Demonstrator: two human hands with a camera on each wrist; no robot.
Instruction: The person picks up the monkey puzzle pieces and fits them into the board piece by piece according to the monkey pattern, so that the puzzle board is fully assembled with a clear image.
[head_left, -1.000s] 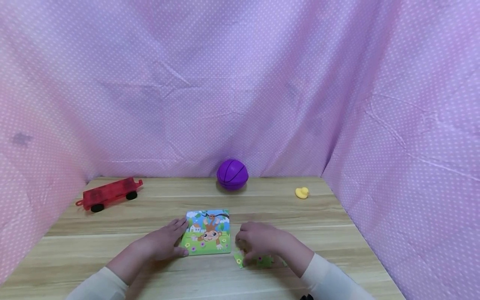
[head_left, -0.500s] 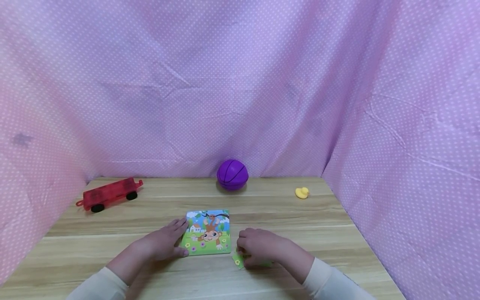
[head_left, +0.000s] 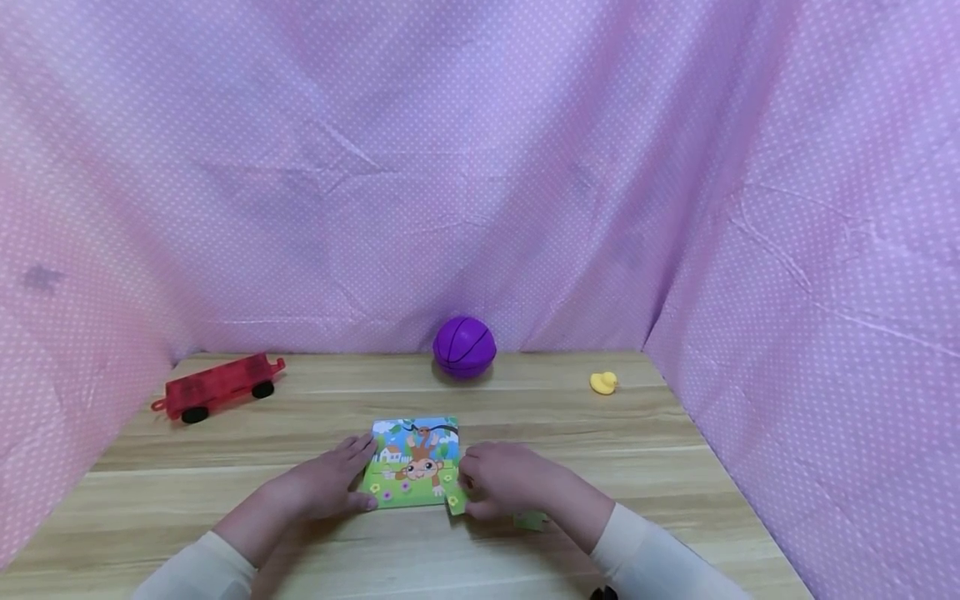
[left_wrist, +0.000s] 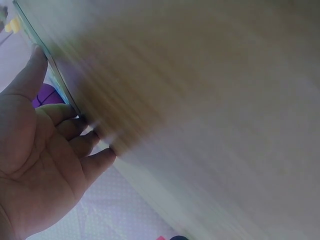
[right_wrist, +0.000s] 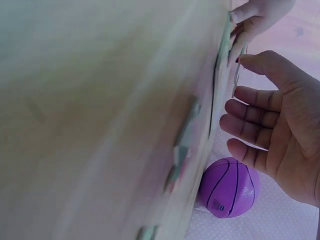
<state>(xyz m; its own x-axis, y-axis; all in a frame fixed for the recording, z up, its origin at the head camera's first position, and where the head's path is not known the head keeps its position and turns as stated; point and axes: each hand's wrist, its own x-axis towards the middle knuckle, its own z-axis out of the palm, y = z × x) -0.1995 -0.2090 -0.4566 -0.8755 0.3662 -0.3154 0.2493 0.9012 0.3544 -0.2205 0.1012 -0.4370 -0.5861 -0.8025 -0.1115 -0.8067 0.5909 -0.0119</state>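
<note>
A square puzzle board (head_left: 408, 477) with a monkey picture lies on the wooden table. My left hand (head_left: 326, 485) rests along its left edge, thumb at the lower corner and fingers at the upper part; in the left wrist view the left hand (left_wrist: 47, 155) touches the board's edge. At the lower right corner of the board, my right hand (head_left: 506, 479) pinches a green puzzle piece (head_left: 454, 502) with a yellow flower, overlapping that corner. In the right wrist view the piece (right_wrist: 238, 75) stands tilted between thumb and index finger. Another green puzzle piece (head_left: 531, 522) lies under my right forearm.
Several loose pieces (right_wrist: 185, 135) lie on the table in the right wrist view, blurred. Along the back stand a red toy wagon (head_left: 221, 387), a purple ball (head_left: 464, 348) and a yellow toy duck (head_left: 603, 382). Pink dotted cloth (head_left: 420, 208) surrounds the table.
My right hand has picked up the flowered piece from among the loose ones and carried it left to the board's lower right corner. My left hand has stayed in place.
</note>
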